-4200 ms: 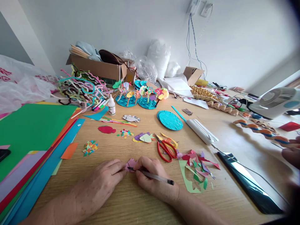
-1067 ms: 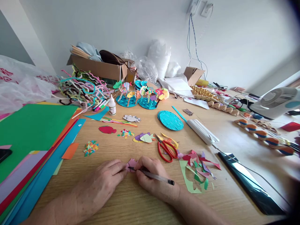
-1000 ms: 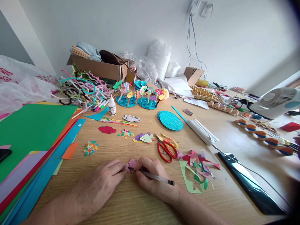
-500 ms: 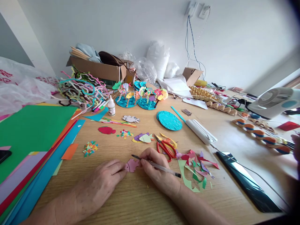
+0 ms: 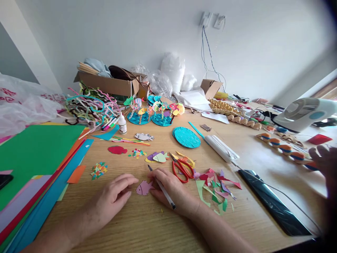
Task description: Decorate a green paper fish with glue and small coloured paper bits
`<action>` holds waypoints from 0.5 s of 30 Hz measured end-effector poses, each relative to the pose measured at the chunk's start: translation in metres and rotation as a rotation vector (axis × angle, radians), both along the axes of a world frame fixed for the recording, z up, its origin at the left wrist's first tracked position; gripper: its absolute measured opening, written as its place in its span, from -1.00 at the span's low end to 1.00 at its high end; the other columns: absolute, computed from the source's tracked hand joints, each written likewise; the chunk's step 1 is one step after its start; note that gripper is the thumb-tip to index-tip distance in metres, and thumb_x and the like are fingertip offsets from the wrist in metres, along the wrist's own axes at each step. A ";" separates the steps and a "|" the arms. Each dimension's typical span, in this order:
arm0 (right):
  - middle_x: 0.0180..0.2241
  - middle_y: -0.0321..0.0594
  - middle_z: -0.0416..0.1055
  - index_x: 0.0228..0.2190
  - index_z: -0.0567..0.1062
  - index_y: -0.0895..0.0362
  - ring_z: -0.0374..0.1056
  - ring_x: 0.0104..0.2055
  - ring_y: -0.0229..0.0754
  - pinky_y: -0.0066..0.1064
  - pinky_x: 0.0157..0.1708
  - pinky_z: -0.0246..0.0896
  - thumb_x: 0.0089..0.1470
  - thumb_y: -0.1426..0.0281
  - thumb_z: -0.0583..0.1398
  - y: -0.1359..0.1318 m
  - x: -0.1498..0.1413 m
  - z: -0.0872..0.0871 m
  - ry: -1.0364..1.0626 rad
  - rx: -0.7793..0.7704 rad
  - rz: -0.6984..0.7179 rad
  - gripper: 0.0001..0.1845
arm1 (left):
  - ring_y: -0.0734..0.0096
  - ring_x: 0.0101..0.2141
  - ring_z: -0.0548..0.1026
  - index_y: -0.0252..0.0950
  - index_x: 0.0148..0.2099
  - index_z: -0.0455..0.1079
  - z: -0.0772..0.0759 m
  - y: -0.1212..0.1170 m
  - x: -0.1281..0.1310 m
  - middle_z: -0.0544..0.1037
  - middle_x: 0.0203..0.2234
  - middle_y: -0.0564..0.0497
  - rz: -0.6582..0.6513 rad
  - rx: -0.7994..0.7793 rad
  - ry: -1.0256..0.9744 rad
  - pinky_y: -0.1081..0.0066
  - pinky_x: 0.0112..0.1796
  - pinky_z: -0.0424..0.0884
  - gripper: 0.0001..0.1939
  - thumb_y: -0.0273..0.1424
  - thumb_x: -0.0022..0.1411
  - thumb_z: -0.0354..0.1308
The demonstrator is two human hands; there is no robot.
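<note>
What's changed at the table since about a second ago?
The left hand came off the pink paper fish and opened. The right hand lifted the pen off it; the tip now points away. At the right, another person's hand reaches further into view. The scissors and glue bottle stayed put.

Flat on the table (image 5: 118, 228), a mauve paper fish (image 5: 143, 188), head to left, with drawn eye and gill line. In the right hand (image 5: 175, 191), slanting, a clear pen (image 5: 165, 193), tip off the fish.
</note>
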State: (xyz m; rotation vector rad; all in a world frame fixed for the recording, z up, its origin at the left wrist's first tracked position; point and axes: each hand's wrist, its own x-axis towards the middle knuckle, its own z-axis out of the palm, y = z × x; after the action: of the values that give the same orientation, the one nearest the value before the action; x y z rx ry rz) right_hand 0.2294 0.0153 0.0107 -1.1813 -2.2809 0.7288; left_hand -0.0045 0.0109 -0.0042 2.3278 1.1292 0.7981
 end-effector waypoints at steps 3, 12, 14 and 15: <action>-0.26 -0.19 0.42 -0.20 0.38 0.13 0.34 -0.22 -0.14 -0.36 -0.19 0.26 -0.07 0.59 0.22 -0.001 -0.001 0.002 0.003 -0.024 -0.005 -0.66 | 0.31 -0.15 0.55 -0.23 -0.02 0.43 0.005 0.007 0.001 0.58 -0.12 -0.04 0.033 -0.212 -0.023 0.37 -0.16 0.50 -0.62 -0.47 0.15 -0.05; -0.36 -0.25 0.39 -0.31 0.32 0.11 0.30 -0.34 -0.19 -0.42 -0.31 0.20 -0.12 0.62 0.16 -0.002 -0.005 0.000 0.038 0.002 -0.046 -0.72 | 0.33 -0.22 0.54 -0.24 -0.16 0.51 0.032 0.037 0.023 0.60 -0.24 0.02 -0.058 -0.290 0.194 0.35 -0.16 0.43 -0.67 -0.51 0.14 -0.05; -0.39 -0.27 0.38 -0.34 0.31 0.11 0.29 -0.36 -0.21 -0.43 -0.33 0.18 -0.16 0.63 0.15 -0.001 -0.006 -0.002 0.055 0.020 -0.053 -0.71 | 0.34 -0.27 0.53 -0.25 -0.20 0.50 0.035 0.037 0.028 0.59 -0.30 0.01 -0.078 -0.258 0.241 0.39 -0.22 0.43 -0.71 -0.50 0.17 -0.05; -0.40 -0.29 0.38 -0.35 0.31 0.10 0.28 -0.38 -0.22 -0.44 -0.35 0.18 -0.16 0.63 0.14 -0.001 -0.006 -0.003 0.060 0.030 -0.060 -0.71 | 0.35 -0.30 0.53 -0.26 -0.23 0.50 0.036 0.036 0.030 0.57 -0.34 0.01 -0.085 -0.235 0.266 0.41 -0.26 0.42 -0.72 -0.50 0.18 -0.05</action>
State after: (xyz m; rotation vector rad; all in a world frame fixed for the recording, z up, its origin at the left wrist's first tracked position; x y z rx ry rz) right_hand 0.2236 0.0144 0.0073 -1.1934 -2.1901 0.6955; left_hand 0.0254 0.0467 0.0316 2.3081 1.1518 0.3115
